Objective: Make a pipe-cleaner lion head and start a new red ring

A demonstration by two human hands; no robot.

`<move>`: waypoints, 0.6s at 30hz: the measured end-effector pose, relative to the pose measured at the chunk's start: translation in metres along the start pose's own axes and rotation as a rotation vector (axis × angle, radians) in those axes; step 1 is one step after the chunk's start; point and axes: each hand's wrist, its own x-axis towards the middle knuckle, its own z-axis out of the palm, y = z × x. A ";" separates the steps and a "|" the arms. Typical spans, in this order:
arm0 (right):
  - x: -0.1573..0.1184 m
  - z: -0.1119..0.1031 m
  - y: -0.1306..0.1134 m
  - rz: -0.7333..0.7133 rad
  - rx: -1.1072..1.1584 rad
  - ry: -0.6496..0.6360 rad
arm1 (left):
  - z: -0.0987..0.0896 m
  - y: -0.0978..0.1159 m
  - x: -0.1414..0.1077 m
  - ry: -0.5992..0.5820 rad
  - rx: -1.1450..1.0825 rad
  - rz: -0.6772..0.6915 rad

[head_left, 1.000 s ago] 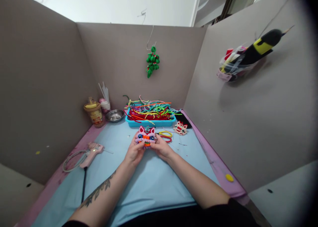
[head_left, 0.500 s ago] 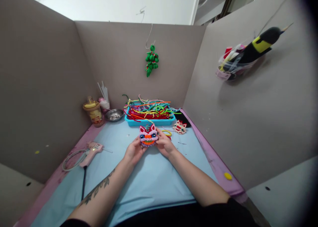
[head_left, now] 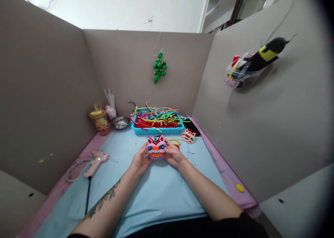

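Observation:
Between my hands is a small lion-head figure point(head_left: 156, 148) made of fuzzy pipe cleaners, with pink ears, blue eyes, an orange nose and an orange mouth. My left hand point(head_left: 141, 158) grips its left side and my right hand point(head_left: 174, 153) its right side. Its face is turned toward me, and its back is hidden. Just beyond my right hand lies a yellow-handled tool point(head_left: 175, 141), partly covered by the fingers. A second, cream-and-red lion head point(head_left: 188, 136) rests on the cloth further right.
A blue tray point(head_left: 146, 130) heaped with coloured pipe cleaners stands at the back. Left of it are a metal bowl point(head_left: 120, 123) and a lidded cup point(head_left: 100, 122). A pink glue gun point(head_left: 96, 164) lies on the left with its cord. Grey panels point(head_left: 125, 67) enclose the table.
The whole view has tilted slightly upward, so everything sits a little lower. Both hands still hold the lion head, whose pose is nearly the same.

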 end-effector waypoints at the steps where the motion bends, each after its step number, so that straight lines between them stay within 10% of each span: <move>1: -0.001 -0.001 0.000 0.015 0.000 -0.002 | 0.000 0.001 0.000 0.033 0.032 0.040; 7: -0.004 -0.001 -0.003 0.086 0.005 -0.034 | -0.008 0.013 0.007 0.160 0.310 0.280; 18: -0.004 -0.003 -0.005 0.096 0.000 -0.032 | -0.012 0.016 0.008 0.140 0.488 0.303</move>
